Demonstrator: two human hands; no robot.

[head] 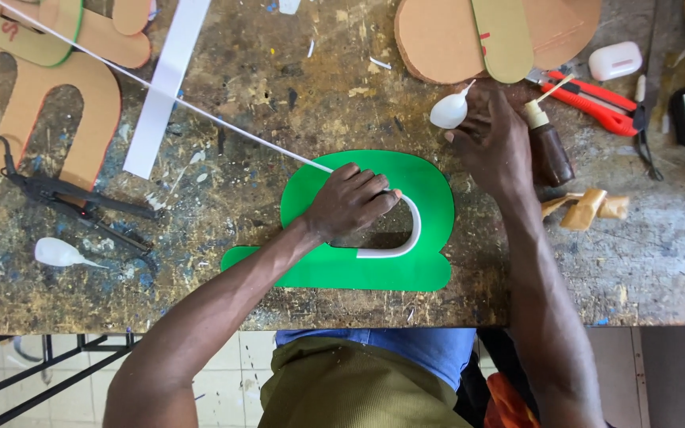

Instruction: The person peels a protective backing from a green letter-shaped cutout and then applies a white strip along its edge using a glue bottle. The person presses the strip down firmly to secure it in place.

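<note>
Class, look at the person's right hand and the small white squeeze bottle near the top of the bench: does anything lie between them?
Nothing visible does. The right hand lies right beside the white squeeze bottle, fingertips at its edge. The brown bottle stands on the hand's other side.

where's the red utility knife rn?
Head view, upper right of the workbench: the red utility knife lies just right of the right hand, beside the small brown bottle.
</note>
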